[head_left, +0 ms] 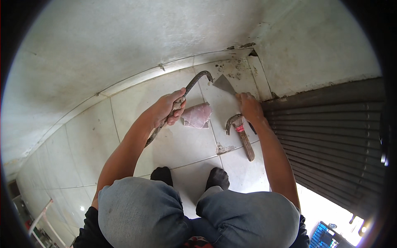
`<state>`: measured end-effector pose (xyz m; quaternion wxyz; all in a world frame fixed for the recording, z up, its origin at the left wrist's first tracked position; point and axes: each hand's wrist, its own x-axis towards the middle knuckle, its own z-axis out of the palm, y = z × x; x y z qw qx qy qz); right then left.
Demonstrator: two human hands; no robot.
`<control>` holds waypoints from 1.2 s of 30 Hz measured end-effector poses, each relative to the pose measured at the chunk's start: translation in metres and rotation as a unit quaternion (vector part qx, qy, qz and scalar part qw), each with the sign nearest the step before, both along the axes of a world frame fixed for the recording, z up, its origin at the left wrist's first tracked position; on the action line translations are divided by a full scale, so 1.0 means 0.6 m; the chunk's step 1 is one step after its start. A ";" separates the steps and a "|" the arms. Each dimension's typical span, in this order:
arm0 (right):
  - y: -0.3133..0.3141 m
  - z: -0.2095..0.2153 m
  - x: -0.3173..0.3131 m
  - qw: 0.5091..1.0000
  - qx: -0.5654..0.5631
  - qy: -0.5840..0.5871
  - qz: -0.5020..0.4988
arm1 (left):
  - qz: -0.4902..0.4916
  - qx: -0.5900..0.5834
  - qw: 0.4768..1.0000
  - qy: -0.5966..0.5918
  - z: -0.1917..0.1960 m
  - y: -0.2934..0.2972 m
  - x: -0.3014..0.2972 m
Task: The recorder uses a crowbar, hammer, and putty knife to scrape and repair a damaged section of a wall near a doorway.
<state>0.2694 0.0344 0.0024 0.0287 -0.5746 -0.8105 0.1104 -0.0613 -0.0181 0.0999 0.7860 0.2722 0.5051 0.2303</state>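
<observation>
My left hand [173, 106] is closed around the shaft of a dark, worn crowbar [193, 82], its hooked end curving over toward the tiles ahead. In my right hand [250, 107] is a putty knife [224, 84] with a flat, wide metal blade. The crowbar's tip and the blade's edge are close together above the floor. Between my hands lies a broken, pinkish tile piece [197, 115]. A claw hammer [245, 140] with a wooden handle and a pink-red wrap rests below my right hand. Part of a dark object [252, 128] shows beside it, mostly hidden by my wrist.
White floor tiles [136, 101] meet the wall [124, 45] along a low tiled skirting. The far corner has dirty, damaged patches [236, 68]. A dark ribbed shutter [331, 136] stands on my right. A blue crate [324, 236] is at lower right, a pale metal frame [41, 217] at lower left.
</observation>
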 end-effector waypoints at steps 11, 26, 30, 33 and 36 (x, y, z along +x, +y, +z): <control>-0.066 0.123 -0.080 0.953 0.105 0.253 0.130 | -0.027 -0.036 0.999 0.022 -0.013 0.012 -0.005; -0.070 0.092 -0.057 0.992 0.037 0.095 0.074 | -0.023 -0.029 0.999 0.016 -0.017 0.009 -0.013; -0.086 0.134 -0.070 0.967 0.104 0.232 0.035 | -0.031 -0.011 0.999 0.017 -0.007 0.011 -0.017; -0.074 0.118 -0.063 0.962 0.135 0.232 0.045 | -0.024 -0.020 0.999 0.016 -0.018 0.014 -0.009; -0.078 0.076 -0.030 0.967 0.138 0.213 0.000 | -0.016 -0.024 0.999 0.037 -0.028 0.011 -0.011</control>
